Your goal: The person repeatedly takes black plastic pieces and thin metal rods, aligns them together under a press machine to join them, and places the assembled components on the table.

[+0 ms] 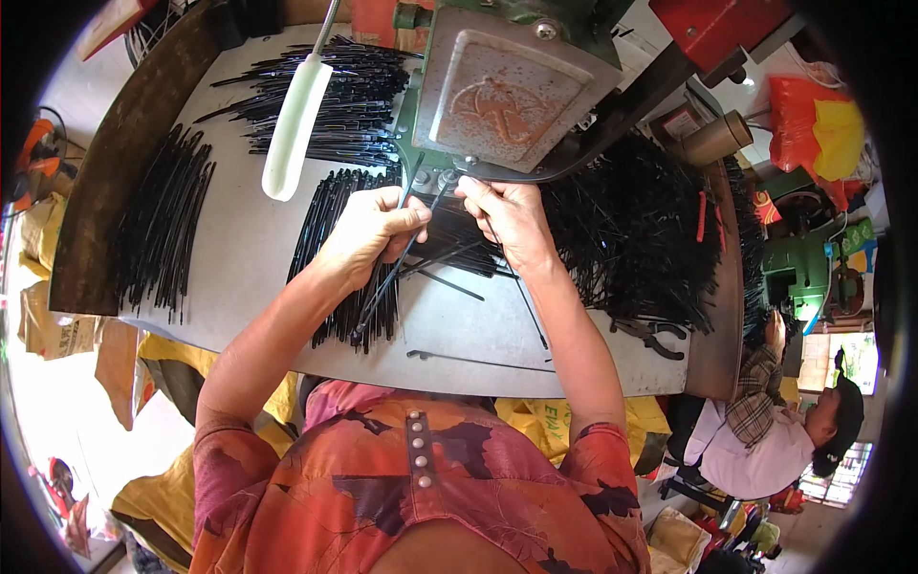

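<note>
My left hand (pixel 378 234) is closed, thumb against fingers, around thin black rods (pixel 384 285) that slant from the machine down toward the near edge. Close to its right, my right hand (pixel 512 225) pinches another thin black rod (pixel 521 292), whose tail hangs down beside my forearm. Both hands are just in front of the green press-like machine (pixel 521 96), with the fingertips by its small metal working point (pixel 447 180). The fingers partly hide the rod ends there. Between and below my hands, several loose rods (pixel 449 285) lie on the pale tabletop (pixel 449 335).
Bundles of black rods lie at the far left (pixel 167 225), behind (pixel 330 96) and beside my left arm. A large tangled pile (pixel 631 230) fills the right side, with black-handled pliers (pixel 652 337) near it. A white-handled lever (pixel 296 129) hangs at left. Another person (pixel 765 430) sits at right.
</note>
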